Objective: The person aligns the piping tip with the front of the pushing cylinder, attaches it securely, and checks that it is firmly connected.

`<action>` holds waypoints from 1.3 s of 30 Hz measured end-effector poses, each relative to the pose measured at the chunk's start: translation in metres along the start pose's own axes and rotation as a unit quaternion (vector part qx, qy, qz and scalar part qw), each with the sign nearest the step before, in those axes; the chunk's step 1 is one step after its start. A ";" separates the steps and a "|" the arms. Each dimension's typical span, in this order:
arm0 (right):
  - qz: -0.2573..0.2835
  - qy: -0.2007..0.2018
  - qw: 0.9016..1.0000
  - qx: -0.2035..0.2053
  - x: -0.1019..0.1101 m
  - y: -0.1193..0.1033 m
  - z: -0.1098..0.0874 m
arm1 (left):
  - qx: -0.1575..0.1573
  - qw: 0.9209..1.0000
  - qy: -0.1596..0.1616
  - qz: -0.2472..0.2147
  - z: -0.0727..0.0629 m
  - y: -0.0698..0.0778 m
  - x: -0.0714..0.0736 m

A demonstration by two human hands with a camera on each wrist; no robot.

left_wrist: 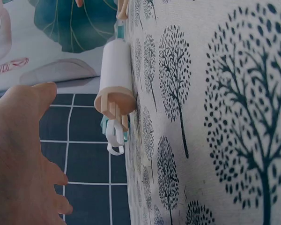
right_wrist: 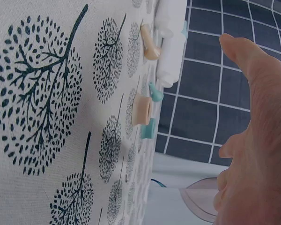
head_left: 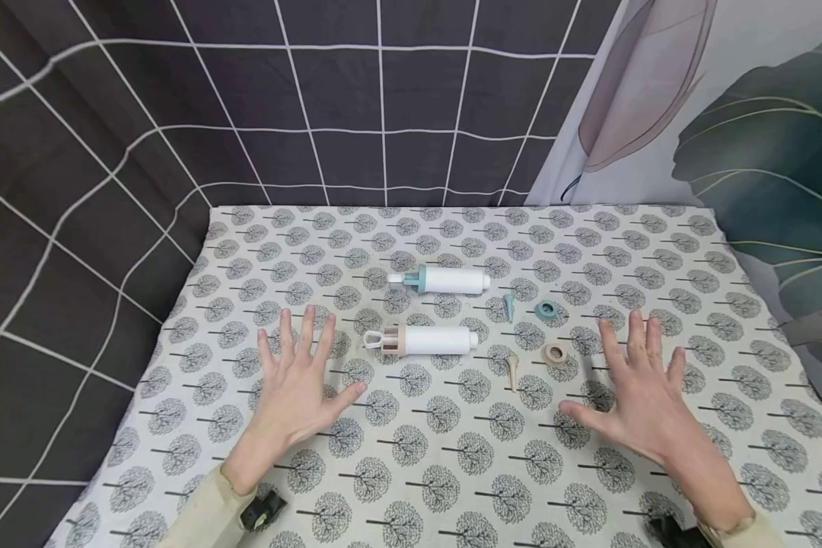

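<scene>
Two white cylinders lie on their sides mid-table: one with a beige collar and white loop handle (head_left: 438, 340), the other with a teal collar (head_left: 454, 280) behind it. To their right are a small teal nozzle (head_left: 509, 307), a teal ring (head_left: 546, 310), a beige nozzle (head_left: 513, 373) and a beige ring (head_left: 555, 353). My left hand (head_left: 297, 388), fingers spread, is nearest the beige-collared cylinder (left_wrist: 116, 75) and holds nothing. On the right, my other hand (head_left: 644, 396) is also spread and empty, apart from the beige ring (right_wrist: 142, 110).
A white cloth printed with grey trees (head_left: 445, 472) covers the table. Dark grid-patterned fabric (head_left: 336, 91) hangs behind and on the left; a leaf-patterned curtain (head_left: 767, 152) hangs at the right. Each wrist wears a small black device, such as the left one (head_left: 263, 510).
</scene>
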State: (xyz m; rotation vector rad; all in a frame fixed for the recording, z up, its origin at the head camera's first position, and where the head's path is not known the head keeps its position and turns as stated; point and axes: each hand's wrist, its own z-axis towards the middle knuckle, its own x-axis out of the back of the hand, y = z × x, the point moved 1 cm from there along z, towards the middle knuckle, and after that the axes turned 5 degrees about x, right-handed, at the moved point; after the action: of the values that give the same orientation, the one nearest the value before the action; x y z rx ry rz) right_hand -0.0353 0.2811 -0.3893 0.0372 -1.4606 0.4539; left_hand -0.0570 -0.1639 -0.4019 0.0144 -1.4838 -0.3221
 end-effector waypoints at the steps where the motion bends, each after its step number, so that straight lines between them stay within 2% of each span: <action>1: -0.001 0.000 1.000 0.000 0.000 0.000 0.000 | -0.001 1.000 0.000 0.001 0.000 0.000 0.000; 15: 0.005 0.003 1.000 0.008 -0.005 -0.001 -0.002 | -0.006 1.000 0.005 -0.012 0.000 0.001 -0.002; 18: 0.007 0.009 1.000 0.016 -0.004 -0.001 0.000 | -0.005 0.999 0.029 -0.028 0.001 0.004 -0.004; 20: 0.010 0.015 1.000 0.023 -0.003 -0.001 0.000 | -0.017 0.995 0.078 -0.056 0.001 0.007 -0.005; 22: 0.015 0.023 0.999 0.031 -0.003 -0.001 0.000 | -0.045 0.984 0.147 -0.094 0.002 0.012 -0.008; 23: 0.017 0.029 0.999 0.036 -0.003 -0.001 0.000 | -0.064 0.974 0.184 -0.117 0.003 0.015 -0.009; 25: 0.025 0.039 0.998 0.042 -0.004 -0.001 0.000 | -0.105 0.949 0.249 -0.160 0.006 0.023 -0.012; 27: 0.036 0.056 0.996 0.054 -0.005 0.000 0.000 | -0.142 0.927 0.283 -0.200 0.008 0.031 -0.015; 29: 0.047 0.071 0.995 0.060 -0.006 0.000 0.000 | -0.168 0.912 0.287 -0.240 0.010 0.040 -0.019; 31: 0.063 0.080 0.993 0.061 -0.007 0.000 -0.001 | -0.176 0.904 0.274 -0.276 0.012 0.047 -0.023; 35: 0.082 0.099 0.990 0.060 -0.009 0.001 -0.003 | -0.155 0.899 0.241 -0.331 0.017 0.058 -0.031; 39: 0.085 0.140 0.982 0.089 -0.011 0.003 -0.002 | -0.136 0.894 0.219 -0.367 0.022 0.069 -0.037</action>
State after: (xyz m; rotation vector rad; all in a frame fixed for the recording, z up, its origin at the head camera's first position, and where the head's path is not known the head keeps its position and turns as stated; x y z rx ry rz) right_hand -0.0347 0.2816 -0.4014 -0.0088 -1.1478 0.7006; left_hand -0.0661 -0.0860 -0.4214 0.4084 -0.9204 -1.0668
